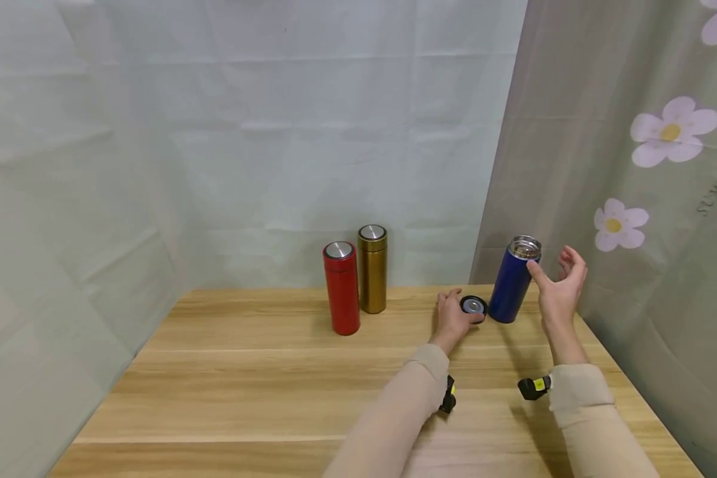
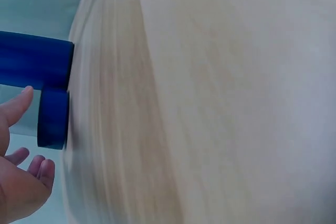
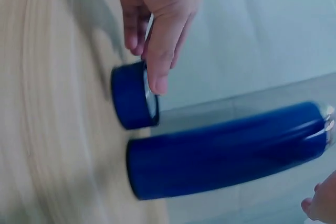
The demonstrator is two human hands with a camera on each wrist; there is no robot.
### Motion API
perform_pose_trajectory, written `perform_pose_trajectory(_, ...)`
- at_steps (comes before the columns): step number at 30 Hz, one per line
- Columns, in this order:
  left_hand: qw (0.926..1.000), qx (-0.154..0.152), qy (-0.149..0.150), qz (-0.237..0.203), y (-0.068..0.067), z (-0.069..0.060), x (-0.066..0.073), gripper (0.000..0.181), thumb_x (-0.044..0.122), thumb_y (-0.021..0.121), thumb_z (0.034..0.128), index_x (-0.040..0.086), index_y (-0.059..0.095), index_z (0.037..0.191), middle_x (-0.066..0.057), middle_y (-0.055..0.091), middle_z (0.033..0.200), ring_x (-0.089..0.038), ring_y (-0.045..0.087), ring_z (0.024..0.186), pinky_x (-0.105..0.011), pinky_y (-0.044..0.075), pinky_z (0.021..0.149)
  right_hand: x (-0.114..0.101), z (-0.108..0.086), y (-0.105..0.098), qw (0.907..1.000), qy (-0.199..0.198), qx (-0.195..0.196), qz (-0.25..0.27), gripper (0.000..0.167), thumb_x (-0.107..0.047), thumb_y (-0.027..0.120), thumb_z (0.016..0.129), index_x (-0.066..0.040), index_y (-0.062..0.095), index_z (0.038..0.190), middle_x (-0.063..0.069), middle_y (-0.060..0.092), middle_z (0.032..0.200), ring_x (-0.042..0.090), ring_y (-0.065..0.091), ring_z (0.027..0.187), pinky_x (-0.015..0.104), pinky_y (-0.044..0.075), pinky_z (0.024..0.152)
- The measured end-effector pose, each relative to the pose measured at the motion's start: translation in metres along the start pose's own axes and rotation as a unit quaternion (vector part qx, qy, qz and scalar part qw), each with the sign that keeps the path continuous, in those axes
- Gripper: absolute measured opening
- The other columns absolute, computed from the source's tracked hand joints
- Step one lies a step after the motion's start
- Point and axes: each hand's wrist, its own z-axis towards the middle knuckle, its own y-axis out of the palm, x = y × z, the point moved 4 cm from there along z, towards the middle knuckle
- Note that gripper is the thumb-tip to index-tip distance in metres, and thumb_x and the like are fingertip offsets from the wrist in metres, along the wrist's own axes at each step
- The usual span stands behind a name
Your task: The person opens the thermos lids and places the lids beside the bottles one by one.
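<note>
On the right of the table stands a blue thermos bottle (image 1: 511,282) without its lid, its bare steel mouth upward. Close to its base, the blue lid (image 1: 474,307) lies with its inner side up. My left hand (image 1: 452,317) is beside this lid, thumb and fingers spread; in the left wrist view a gap shows between the fingers and the lid (image 2: 53,118). Near the bottle's mouth is my right hand (image 1: 558,292), thumb and fingers apart. In the right wrist view its thumb (image 3: 321,199) is off the bottle (image 3: 226,150).
A red thermos bottle (image 1: 342,289) and a gold one (image 1: 373,269), both lidded, stand near the table's back middle. Pale cloth (image 1: 311,146) hangs behind the wooden table (image 1: 245,385), and a flowered curtain (image 1: 651,279) hangs along the right side.
</note>
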Motion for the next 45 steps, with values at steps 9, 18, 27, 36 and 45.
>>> perform_pose_trajectory(9,0.9964,0.014,0.012,-0.083,-0.026,-0.007,0.008,0.051,0.024,0.081,0.0927,0.006,0.063,0.136,-0.008,0.055,0.115,-0.023,0.056,0.105,-0.036,0.051,0.09,-0.03,-0.022,0.023,0.9961,-0.072,-0.047,0.02,0.062,0.0,0.075,0.092,0.001,0.047,0.147,0.015,0.049,0.144,0.026,0.043,0.14,0.036,0.027,0.122)
perform_pose_trajectory(18,0.9934,0.023,0.056,-0.097,-0.054,-0.012,0.016,0.044,0.023,0.08,0.0936,0.005,0.066,0.132,-0.009,0.06,0.115,-0.026,0.058,0.109,-0.031,0.049,0.089,-0.049,-0.037,0.031,0.9868,-0.152,-0.057,-0.001,0.058,0.001,0.076,0.089,0.002,0.053,0.142,0.003,0.049,0.139,0.024,0.042,0.138,0.034,0.025,0.121)
perform_pose_trajectory(27,0.9889,0.017,0.099,-0.11,-0.089,-0.021,0.022,0.04,0.021,0.076,0.0973,0.007,0.065,0.133,-0.011,0.059,0.124,-0.028,0.056,0.113,-0.038,0.05,0.098,-0.077,-0.07,0.053,0.9759,-0.157,-0.149,-0.026,0.055,0.008,0.071,0.092,0.01,0.051,0.142,0.02,0.044,0.143,0.035,0.038,0.138,0.051,0.027,0.121)
perform_pose_trajectory(36,0.9817,0.007,0.151,-0.116,-0.13,-0.034,0.037,0.042,0.024,0.071,0.1006,0.007,0.062,0.138,-0.011,0.057,0.127,-0.023,0.056,0.115,-0.044,0.049,0.104,-0.074,-0.083,0.069,0.9672,-0.13,-0.217,-0.023,0.055,0.006,0.07,0.095,0.006,0.049,0.146,0.019,0.044,0.147,0.031,0.037,0.142,0.042,0.025,0.123)
perform_pose_trajectory(45,0.9689,0.015,0.229,-0.092,-0.17,-0.051,0.042,0.038,0.021,0.07,0.1009,0.007,0.063,0.136,-0.013,0.059,0.126,-0.027,0.056,0.116,-0.044,0.05,0.104,-0.063,-0.087,0.081,0.9554,-0.105,-0.274,0.034,0.054,-0.004,0.07,0.099,0.0,0.048,0.148,0.01,0.046,0.147,0.025,0.041,0.143,0.045,0.029,0.12)
